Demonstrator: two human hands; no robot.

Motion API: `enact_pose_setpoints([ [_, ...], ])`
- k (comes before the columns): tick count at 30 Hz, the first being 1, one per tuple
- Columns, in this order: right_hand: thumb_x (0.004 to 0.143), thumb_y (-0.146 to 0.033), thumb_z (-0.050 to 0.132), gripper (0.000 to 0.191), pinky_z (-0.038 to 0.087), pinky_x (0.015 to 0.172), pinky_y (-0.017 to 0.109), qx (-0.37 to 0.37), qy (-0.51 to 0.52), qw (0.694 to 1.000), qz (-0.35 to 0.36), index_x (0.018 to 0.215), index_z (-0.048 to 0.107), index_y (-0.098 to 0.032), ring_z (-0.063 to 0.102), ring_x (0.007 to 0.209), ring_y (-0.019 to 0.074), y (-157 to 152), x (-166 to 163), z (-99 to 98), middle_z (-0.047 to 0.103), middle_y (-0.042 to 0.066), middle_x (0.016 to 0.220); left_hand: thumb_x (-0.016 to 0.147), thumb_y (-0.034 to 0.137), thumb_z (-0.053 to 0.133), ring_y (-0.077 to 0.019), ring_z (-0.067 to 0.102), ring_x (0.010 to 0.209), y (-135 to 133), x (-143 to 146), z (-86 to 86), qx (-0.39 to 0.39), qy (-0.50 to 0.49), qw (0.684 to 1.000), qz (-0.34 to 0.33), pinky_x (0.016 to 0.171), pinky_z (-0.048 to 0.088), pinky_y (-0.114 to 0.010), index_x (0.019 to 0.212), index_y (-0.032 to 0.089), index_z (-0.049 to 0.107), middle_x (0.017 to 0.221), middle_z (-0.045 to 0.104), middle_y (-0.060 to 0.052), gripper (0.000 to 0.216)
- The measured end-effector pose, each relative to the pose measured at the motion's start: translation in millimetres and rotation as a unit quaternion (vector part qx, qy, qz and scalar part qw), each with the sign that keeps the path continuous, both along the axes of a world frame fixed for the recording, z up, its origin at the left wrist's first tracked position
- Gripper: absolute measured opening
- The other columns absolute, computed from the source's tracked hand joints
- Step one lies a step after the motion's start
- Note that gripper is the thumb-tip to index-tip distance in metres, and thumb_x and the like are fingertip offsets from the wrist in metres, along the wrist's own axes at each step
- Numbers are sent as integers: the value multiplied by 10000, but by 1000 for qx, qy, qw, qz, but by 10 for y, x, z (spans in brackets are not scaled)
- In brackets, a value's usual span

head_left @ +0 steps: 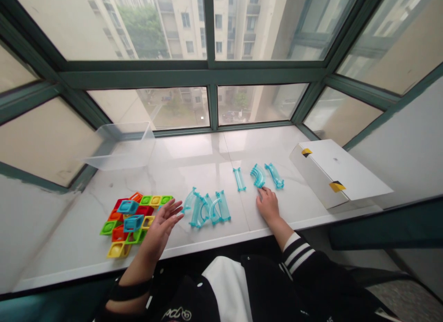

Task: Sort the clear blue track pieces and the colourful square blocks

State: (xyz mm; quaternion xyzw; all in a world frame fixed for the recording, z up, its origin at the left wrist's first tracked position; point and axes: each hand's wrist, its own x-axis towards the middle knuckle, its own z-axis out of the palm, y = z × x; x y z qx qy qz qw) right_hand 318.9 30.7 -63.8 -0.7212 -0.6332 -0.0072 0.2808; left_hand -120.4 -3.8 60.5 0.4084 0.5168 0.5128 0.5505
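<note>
My left hand [162, 223] hovers with fingers spread, holding nothing, between a cluster of coloured square blocks [133, 216] and a pile of clear blue curved track pieces [206, 207]. My right hand [267, 204] rests on the sill, its fingertips touching a curved blue track piece [258, 175]. A straight blue track piece [239, 179] lies to the left of that one. Another curved track piece [274, 175] lies to the right. The fingers of the right hand are loosely bent and grip nothing.
A clear plastic tub [119, 146] stands at the back left of the white marble window sill [194, 160]. A white cardboard box [337, 176] with yellow tape lies at the right. Window frames enclose the sill on three sides.
</note>
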Motion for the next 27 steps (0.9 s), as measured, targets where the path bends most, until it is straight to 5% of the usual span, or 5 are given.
enact_pose_setpoints([
  [9, 924, -197, 540, 423, 465, 1030, 493, -10, -10, 1000, -3, 1300, 723, -133, 582, 1121, 325, 29, -12, 20, 664, 191, 1345, 744, 414, 781, -340, 671, 1276, -92, -22, -278, -22, 8, 999, 35, 1059, 576, -562, 1322, 239, 629, 1330, 718, -150, 623],
  [12, 917, -200, 546, 425, 465, 1047, 506, -15, -2, 1000, -7, 1300, 717, -127, 580, 1148, 335, -3, -14, 19, 653, 193, 1362, 792, 447, 737, -335, 664, 1266, -82, -61, -346, 27, 125, 991, 39, 1080, 552, -566, 1316, 231, 627, 1304, 718, -144, 578],
  [16, 900, -199, 546, 390, 493, 1058, 513, 13, 50, 999, 1, 1240, 729, -149, 605, 1136, 328, -105, -54, 15, 670, 172, 1242, 862, 415, 641, -322, 660, 1213, -46, -96, -418, 108, 348, 931, 17, 1087, 539, -547, 1271, 241, 657, 1316, 678, -130, 445],
  [20, 921, -199, 528, 346, 520, 1072, 496, 28, 121, 989, 79, 1207, 723, -198, 635, 1141, 301, -202, -228, 85, 665, 133, 1156, 896, 337, 538, -328, 619, 1266, 55, -23, -506, 151, 436, 887, -17, 1150, 488, -544, 1277, 241, 653, 1317, 640, -136, 410],
  [27, 959, -198, 567, 362, 523, 1091, 480, -19, 147, 956, 252, 1297, 682, -254, 634, 1187, 275, -263, -762, 351, 679, 105, 1237, 862, 223, 538, -338, 610, 1248, 237, 76, -652, 146, 492, 857, -44, 1146, 484, -549, 1201, 228, 684, 1307, 625, -155, 368],
])
